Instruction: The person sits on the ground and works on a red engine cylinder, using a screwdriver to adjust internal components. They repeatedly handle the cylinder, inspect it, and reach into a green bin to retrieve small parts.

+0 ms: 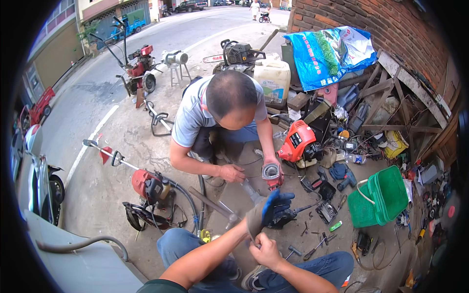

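My left hand (271, 210) wears a blue-and-grey work glove, its fingers stretched out in front of me. My right hand (264, 249) grips the glove's cuff (255, 224) at my left wrist. Just beyond them a co-worker (205, 122) squats, one hand on a red-and-grey metal housing (272, 175), the other on a grey tool (246, 188). A dark engine part (278, 219) lies partly behind my glove. Loose small tools (308, 254) lie on the ground to the right.
A red backpack brush cutter (151, 188) lies left, a red engine (298, 141) and green bucket (371, 205) right. Behind are a tiller (144, 63), chainsaw (237, 53), jerrycan (268, 83) and scrap by a brick wall (371, 14). A grey panel (73, 249) borders the near left.
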Motion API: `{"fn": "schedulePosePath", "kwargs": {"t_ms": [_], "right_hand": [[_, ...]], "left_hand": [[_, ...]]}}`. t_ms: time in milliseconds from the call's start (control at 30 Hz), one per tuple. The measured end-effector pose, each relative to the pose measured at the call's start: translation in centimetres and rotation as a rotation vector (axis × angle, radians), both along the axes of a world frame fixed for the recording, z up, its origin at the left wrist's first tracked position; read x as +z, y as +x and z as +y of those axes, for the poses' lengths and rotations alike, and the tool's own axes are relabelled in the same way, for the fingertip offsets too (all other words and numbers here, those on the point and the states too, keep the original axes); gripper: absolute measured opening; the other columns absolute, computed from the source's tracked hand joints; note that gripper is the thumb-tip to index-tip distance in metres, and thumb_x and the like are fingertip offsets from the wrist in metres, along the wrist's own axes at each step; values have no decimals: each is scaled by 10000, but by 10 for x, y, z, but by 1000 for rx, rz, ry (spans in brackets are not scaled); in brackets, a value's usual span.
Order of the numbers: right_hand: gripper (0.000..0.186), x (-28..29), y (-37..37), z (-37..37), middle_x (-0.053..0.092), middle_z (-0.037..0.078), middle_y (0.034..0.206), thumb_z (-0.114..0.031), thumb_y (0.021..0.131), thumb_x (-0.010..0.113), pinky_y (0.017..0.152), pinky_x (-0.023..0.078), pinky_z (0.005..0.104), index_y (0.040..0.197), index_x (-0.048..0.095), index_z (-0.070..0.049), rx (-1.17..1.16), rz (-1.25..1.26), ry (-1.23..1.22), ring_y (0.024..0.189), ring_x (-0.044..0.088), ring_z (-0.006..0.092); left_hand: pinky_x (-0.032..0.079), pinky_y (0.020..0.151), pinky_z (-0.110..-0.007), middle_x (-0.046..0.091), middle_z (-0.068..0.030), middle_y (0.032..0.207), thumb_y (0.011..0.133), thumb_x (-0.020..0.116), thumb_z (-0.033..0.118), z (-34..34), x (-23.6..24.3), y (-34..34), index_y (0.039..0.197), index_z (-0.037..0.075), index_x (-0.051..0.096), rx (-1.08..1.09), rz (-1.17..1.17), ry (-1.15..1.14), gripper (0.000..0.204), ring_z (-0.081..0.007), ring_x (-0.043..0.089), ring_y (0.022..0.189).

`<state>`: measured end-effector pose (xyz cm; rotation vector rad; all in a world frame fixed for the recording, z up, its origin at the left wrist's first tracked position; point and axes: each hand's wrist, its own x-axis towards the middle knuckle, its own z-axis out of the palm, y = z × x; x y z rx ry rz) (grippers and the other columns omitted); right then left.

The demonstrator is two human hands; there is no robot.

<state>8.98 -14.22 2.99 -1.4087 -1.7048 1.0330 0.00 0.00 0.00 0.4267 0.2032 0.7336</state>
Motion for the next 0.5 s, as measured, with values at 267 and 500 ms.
{"fn": "schedulePosePath", "kwargs": {"t_ms": [267, 500], "right_hand": [[188, 41, -9, -16, 627, 219, 700, -101, 859, 695, 612, 527, 461, 890, 528, -20, 136, 51, -3, 673, 686, 407], [218, 22, -7, -13, 617, 193, 683, -132, 879, 707, 598, 520, 448, 866, 522, -17, 196, 0, -18, 647, 679, 377]], "left_hand": [[276, 1230, -401, 404, -138, 1607, 1094, 363, 503, -12, 45, -7, 1546, 28, 405, 368, 17, 207, 656, -227, 388, 1480], [246, 1238, -378, 408, -118, 1605, 1065, 399, 559, -30, 66, 0, 1592, 41, 337, 225, 256, 215, 741, -226, 373, 1478]]}}
